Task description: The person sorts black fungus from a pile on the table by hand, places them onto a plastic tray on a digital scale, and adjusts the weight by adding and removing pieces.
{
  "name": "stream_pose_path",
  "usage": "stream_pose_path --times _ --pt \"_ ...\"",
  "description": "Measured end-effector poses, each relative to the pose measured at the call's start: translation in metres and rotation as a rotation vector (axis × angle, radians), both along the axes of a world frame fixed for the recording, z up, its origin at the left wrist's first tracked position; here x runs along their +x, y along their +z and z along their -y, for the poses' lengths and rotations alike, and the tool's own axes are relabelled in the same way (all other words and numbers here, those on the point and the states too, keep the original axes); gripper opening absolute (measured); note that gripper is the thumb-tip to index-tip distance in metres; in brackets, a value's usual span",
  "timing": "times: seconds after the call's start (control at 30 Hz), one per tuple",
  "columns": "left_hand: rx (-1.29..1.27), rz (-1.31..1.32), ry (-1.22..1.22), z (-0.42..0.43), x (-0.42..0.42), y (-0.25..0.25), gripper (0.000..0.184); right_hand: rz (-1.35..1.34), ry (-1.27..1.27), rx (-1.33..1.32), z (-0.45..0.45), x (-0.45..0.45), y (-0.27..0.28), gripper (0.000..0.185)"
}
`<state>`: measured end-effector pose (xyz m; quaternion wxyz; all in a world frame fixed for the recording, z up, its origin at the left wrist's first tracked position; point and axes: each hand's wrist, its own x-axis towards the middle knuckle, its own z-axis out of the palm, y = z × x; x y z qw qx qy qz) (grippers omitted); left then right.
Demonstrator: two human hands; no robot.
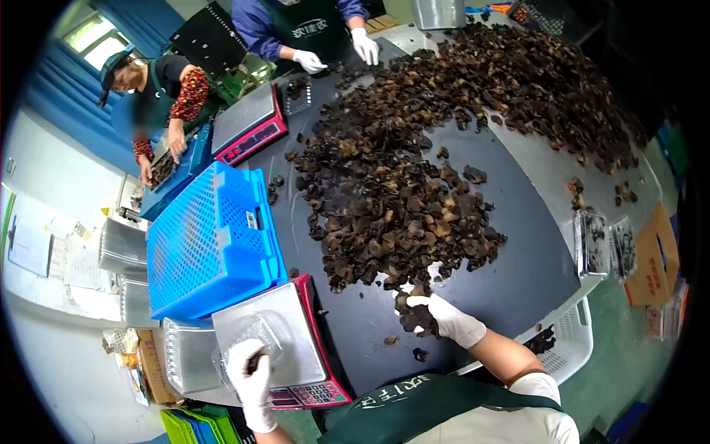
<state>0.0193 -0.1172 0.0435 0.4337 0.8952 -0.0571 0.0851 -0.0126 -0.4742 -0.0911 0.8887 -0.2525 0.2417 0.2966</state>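
At the bench's near edge: the right hand (pixel 452 320), in a white glove, has its fingers bent round a clump of dark mushrooms (pixel 414 314), low over the bench (pixel 555 181).
Big pile (pixel 399 214): lots more mushrooms, just past that hand, going from the middle to the far right corner.
Near left corner: the left hand (pixel 250 376), gloved too, is curled round a small dark piece (pixel 254 362), by a clear box (pixel 264 333) on the red scale (pixel 310 333).

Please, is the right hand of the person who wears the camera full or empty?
Full: the right hand holds some dark, crinkled pieces; its white glove shows around their edges.
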Motion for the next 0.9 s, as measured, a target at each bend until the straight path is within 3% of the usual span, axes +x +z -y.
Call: stream_pose_path --times 0.2,0.23,0.33,0.4,0.47,0.53,0.6,0.7,0.73,0.83,0.9 --pt "0.424 0.092 -0.065 -0.061 0.014 -0.039 0.023 0.038 0.08 0.11 -0.015 0.019 0.021 0.023" --pt "0.36 0.054 -0.066 -0.059 0.015 -0.049 0.024 -0.016 0.094 -0.023 -0.024 0.025 0.04 0.027" --pt "0.22 0.021 -0.088 -0.034 0.018 -0.058 0.025 0.194 0.149 0.111 -0.062 0.05 0.05 0.025" --pt "0.217 0.067 -0.063 -0.023 0.019 -0.063 0.026 0.343 0.171 -0.079 -0.091 0.062 0.095 0.021" --pt "0.109 0.077 0.058 -0.025 0.02 -0.07 0.024 0.516 0.206 -0.05 -0.136 0.079 0.078 0.028" --pt "-0.142 0.052 0.263 -0.025 0.02 -0.064 0.024 0.829 0.27 -0.352 -0.149 0.087 0.12 0.032" --pt "-0.243 0.016 0.412 -0.031 0.021 -0.061 0.023 0.993 0.247 -0.528 -0.184 0.093 0.118 0.032" --pt "-0.077 0.133 0.392 -0.055 0.019 -0.087 0.02 1.269 0.147 -0.984 -0.239 0.103 0.076 0.028" --pt "0.112 0.135 0.348 -0.063 0.018 -0.093 0.018 1.397 0.255 -1.105 -0.241 0.104 0.069 0.032" --pt "0.018 0.105 0.371 -0.065 0.017 -0.1 0.018 1.559 0.256 -1.25 -0.244 0.098 0.052 0.034" --pt "0.01 0.093 0.331 -0.066 0.018 -0.099 0.021 1.565 0.206 -1.418 -0.247 0.092 0.05 0.061"
